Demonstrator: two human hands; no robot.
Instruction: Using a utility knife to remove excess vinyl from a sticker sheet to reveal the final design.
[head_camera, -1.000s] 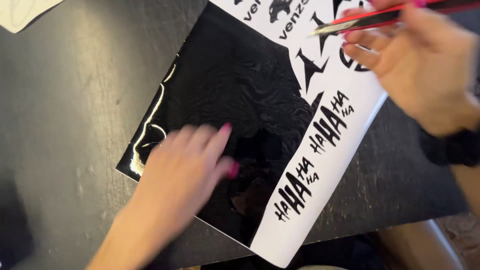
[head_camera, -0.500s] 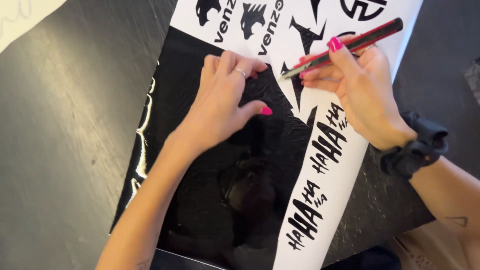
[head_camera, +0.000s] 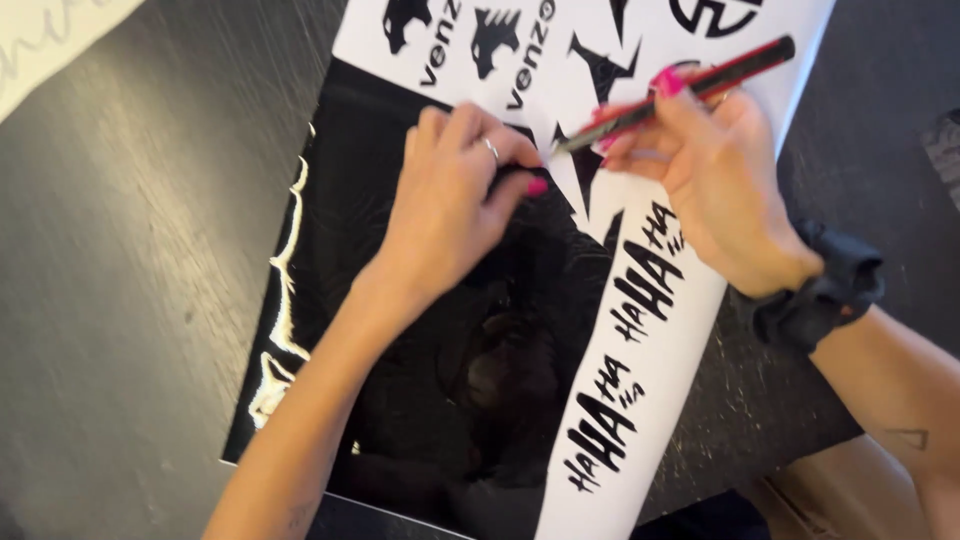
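Note:
A glossy black vinyl sheet lies on a dark table, partly peeled off its white backing, which carries black cut-out shapes and lettering. My left hand rests on the black vinyl, with its fingertips pinching the vinyl's edge near the white backing. My right hand holds a slim red and black weeding tool like a pen, its tip pointing at a black shape right beside my left fingertips. A dark scrunchie sits on my right wrist.
The dark table surrounds the sheet. A pale sheet pokes in at the top left corner. A brown cardboard-like surface shows at the bottom right.
My left hand has slid up the black vinyl to its top edge. My right hand has brought the tool down so its tip meets the left fingertips.

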